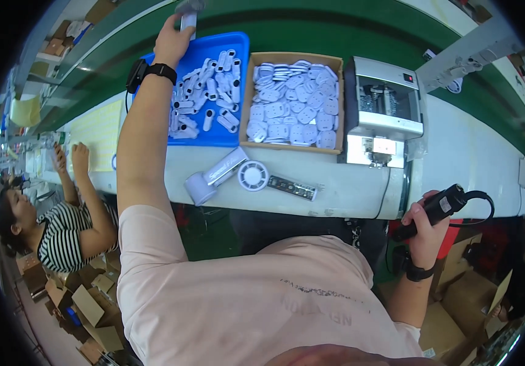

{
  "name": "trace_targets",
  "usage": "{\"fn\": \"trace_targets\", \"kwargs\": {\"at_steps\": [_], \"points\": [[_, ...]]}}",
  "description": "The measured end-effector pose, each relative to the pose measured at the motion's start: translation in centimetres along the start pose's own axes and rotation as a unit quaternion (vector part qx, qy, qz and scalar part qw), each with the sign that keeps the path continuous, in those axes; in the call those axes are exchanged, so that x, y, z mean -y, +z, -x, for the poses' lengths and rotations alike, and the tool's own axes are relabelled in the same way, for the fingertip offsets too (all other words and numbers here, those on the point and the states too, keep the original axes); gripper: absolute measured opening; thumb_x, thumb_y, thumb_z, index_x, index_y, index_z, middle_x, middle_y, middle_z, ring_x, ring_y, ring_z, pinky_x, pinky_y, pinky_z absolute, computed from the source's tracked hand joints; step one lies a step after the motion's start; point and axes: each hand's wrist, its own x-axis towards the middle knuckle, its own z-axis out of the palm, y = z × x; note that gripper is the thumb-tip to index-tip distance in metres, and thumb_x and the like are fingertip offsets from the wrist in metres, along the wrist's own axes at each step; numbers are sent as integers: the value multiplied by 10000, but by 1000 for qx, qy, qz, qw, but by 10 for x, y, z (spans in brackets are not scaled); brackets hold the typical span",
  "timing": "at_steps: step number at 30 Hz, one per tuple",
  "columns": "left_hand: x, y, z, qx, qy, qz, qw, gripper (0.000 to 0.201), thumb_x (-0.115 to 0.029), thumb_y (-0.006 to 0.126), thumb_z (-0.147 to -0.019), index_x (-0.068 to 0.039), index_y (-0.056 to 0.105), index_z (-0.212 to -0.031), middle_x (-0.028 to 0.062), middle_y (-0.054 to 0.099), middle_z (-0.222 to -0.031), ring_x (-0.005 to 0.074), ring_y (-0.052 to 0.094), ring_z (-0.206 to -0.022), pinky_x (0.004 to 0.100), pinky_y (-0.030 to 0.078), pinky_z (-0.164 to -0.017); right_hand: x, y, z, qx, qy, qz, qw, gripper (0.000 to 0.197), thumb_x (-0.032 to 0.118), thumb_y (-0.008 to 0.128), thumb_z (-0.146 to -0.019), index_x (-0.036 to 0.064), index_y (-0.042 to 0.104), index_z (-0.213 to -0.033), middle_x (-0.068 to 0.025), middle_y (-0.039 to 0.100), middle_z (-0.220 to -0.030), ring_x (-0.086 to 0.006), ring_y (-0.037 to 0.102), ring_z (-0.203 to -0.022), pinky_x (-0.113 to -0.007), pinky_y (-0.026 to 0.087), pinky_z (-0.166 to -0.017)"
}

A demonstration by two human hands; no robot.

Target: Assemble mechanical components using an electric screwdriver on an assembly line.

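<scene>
A black cylindrical tool (444, 206) sits in the right hand (428, 230), fingers wrapped round it, near the front edge of the bench (349, 194); the left hand (173, 40) grips a blurred pale piece (188, 22) by the far rim of the smooth blue tray (217, 132).

So here we are on a factory assembly floor, or a workshop very like one, and look at this long white workbench (458, 149)! Over there, a blue tray (244, 52) full of small white parts (208, 120), all alike; beside it, a cardboard box (339, 91) packed with white plates (309, 114). A silver-and-black bench machine (391, 125) shows shiny bits through its window. Down front, an open circuit board (293, 187) beside a round white fan (253, 175), and there's a corded black tool (439, 207)! A co-worker in stripes (67, 241) sits further along, with open cartons (91, 305) crowding the floor behind.
</scene>
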Motion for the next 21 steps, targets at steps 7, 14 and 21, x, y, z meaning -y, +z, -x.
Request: {"fn": "trace_targets", "kwargs": {"at_steps": [7, 14, 21], "points": [[51, 33, 28, -177, 68, 75, 979, 656, -280, 735, -907, -132, 519, -1509, 180, 749, -1083, 315, 733, -949, 418, 568, -833, 0, 19, -4, 81, -2, -11, 997, 305, 9, 691, -890, 21, 529, -1147, -50, 593, -831, -162, 610, -647, -302, 510, -615], [-10, -22, 53, -47, -59, 228, 971, 580, -221, 696, -965, -90, 518, -1501, 150, 726, -1053, 213, 692, -878, 353, 555, -774, 3, -2, 15, 66, -17, -3, 998, 322, -48, 701, -865, 19, 546, -1139, -53, 605, -842, -155, 625, -661, -296, 524, -630], [-128, -109, 202, 199, -113, 579, 783, 462, -165, 640, -999, -55, 580, -1443, 108, 692, -1115, 169, 677, -876, 320, 573, -749, -2, 22, 12, 131, -68, 94, 985, 349, -35, 752, -848, 16, 573, -1143, -41, 612, -870, -129, 621, -688, -265, 515, -637]]}}
